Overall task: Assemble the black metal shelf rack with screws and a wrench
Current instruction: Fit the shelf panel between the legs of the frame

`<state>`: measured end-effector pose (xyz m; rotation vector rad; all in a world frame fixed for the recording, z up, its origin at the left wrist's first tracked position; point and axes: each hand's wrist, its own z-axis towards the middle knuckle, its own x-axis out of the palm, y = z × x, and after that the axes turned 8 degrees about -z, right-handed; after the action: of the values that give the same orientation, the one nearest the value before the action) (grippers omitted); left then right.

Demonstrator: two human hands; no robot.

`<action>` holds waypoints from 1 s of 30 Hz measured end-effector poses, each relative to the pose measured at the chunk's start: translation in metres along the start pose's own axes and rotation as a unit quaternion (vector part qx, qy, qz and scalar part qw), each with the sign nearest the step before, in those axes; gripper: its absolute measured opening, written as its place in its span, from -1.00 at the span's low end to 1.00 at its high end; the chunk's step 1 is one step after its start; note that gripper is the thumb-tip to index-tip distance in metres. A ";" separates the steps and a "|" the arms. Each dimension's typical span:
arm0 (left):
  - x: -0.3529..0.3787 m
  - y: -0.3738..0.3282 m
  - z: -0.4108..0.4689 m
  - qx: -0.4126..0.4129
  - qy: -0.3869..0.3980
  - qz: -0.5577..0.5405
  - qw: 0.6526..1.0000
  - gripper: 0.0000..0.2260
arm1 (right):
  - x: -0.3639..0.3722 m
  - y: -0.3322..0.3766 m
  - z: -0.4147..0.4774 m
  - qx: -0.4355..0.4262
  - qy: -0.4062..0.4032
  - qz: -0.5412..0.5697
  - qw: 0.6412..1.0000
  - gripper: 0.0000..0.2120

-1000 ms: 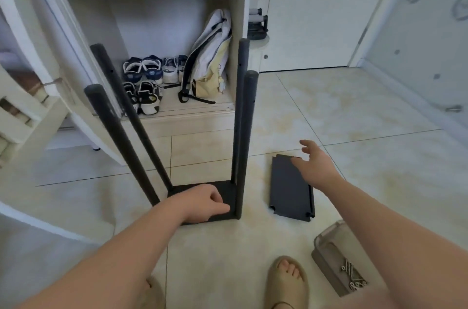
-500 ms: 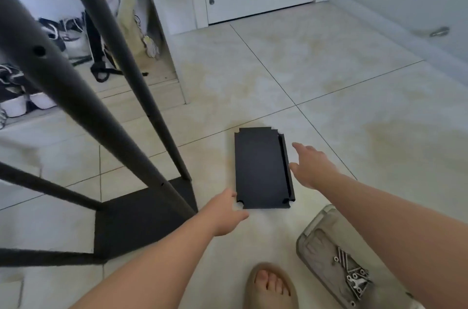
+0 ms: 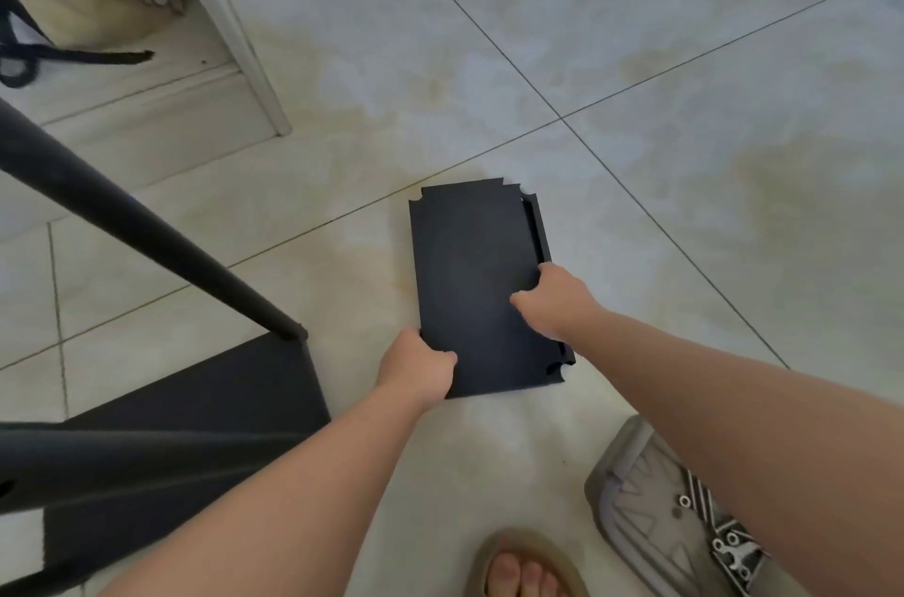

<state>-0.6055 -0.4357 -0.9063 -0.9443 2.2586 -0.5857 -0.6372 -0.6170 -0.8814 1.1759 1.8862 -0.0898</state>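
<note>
Panel (image 3: 469, 264) gripped edgewise by left hand (image 3: 419, 366), right hand (image 3: 557, 303).

- Left hand (image 3: 416, 364) and right hand (image 3: 553, 303): both bare.
- Left arm (image 3: 293, 489) and right arm (image 3: 734, 401): bare from the wrists back to the picture's edge.
- Below the hands, between the arms: one foot in a tan, open-toed sandal (image 3: 526, 547) with a broad, rounded strap; the toes show.

Soft even daylight, faint shadows; wide-angle edge bending, perhaps slight blur
</note>
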 end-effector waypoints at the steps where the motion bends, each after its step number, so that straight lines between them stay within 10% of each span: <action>1: 0.000 -0.001 0.000 0.002 -0.003 -0.003 1.000 -0.70 | 0.000 0.000 0.000 0.007 -0.008 0.036 0.999 -0.72; 8: -0.021 -0.024 -0.037 0.048 -0.017 -0.047 0.998 -0.65 | -0.030 0.011 -0.030 0.026 -0.029 0.231 0.972 -0.82; 30: -0.134 -0.148 -0.411 0.391 -0.052 -0.021 0.919 -0.62 | -0.259 0.031 -0.419 -0.166 -0.215 0.361 0.892 -0.76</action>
<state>-0.7414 -0.3664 -0.4752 -0.5831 1.6589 -1.2910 -0.8409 -0.5794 -0.4335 1.3999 0.9493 0.3461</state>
